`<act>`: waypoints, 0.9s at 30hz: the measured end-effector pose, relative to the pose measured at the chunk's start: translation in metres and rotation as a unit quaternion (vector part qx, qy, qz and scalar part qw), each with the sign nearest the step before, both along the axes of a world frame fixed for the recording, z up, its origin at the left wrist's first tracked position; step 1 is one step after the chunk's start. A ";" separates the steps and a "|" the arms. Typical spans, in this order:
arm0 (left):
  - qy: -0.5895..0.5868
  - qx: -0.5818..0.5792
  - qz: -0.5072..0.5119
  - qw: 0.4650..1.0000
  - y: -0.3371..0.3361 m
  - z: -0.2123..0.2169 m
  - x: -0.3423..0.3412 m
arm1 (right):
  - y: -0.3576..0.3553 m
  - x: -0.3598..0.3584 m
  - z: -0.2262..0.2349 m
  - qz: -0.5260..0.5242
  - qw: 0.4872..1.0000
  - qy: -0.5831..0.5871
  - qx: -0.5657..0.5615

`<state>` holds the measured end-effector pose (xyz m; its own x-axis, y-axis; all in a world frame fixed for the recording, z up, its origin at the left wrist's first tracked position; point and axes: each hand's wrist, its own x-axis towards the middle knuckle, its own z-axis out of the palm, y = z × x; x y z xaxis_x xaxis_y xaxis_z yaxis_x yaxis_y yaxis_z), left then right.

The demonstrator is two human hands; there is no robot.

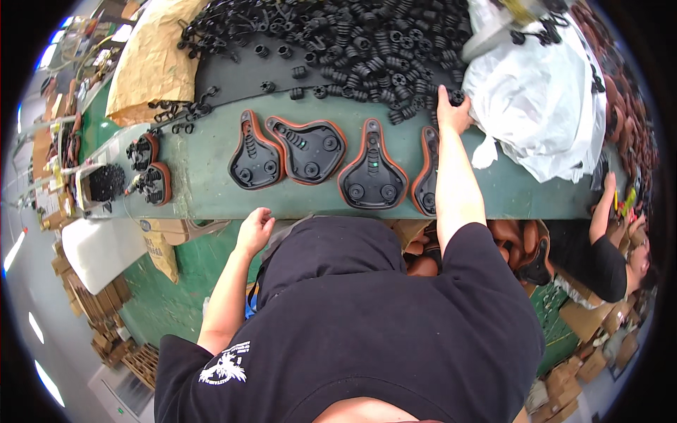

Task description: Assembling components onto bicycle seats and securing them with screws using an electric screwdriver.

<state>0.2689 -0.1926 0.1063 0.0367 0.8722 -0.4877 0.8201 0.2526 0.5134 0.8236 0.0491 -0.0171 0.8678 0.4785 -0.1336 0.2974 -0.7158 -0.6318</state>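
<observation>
My right hand [453, 113] reaches to the right edge of a heap of black ribbed rubber springs [395, 63], its thumb and fingers around one spring [457, 96]. Closer to me, several bicycle saddles lie upside down in a row, black undersides up with brown rims. One saddle [425, 180] is partly hidden by my right forearm. Left of it is another saddle [373, 173]; two more saddles, a tilted one [310, 151] and a straighter one [255, 155], touch each other. At the table's front edge, my left hand [255, 229] hovers with loosely bent fingers, holding nothing.
A white plastic bag [532, 106] bulges on the table's right. Brown paper [151, 63] and black clip-like parts [197, 106] lie at the left, near two more saddles [155, 183]. Brown saddles [423, 264] fill a box below the edge. Another person [599, 247] works at the far right.
</observation>
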 end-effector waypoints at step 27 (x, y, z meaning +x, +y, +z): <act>-0.137 0.092 -0.124 0.978 0.189 -0.015 -0.149 | -0.014 -0.216 0.033 0.237 0.956 -0.170 0.007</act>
<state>0.1199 -0.0036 0.0912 0.3649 0.8926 -0.2649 0.6697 -0.0540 0.7406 0.6078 0.0350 0.0161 0.5446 0.8289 0.1277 0.7768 -0.4412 -0.4493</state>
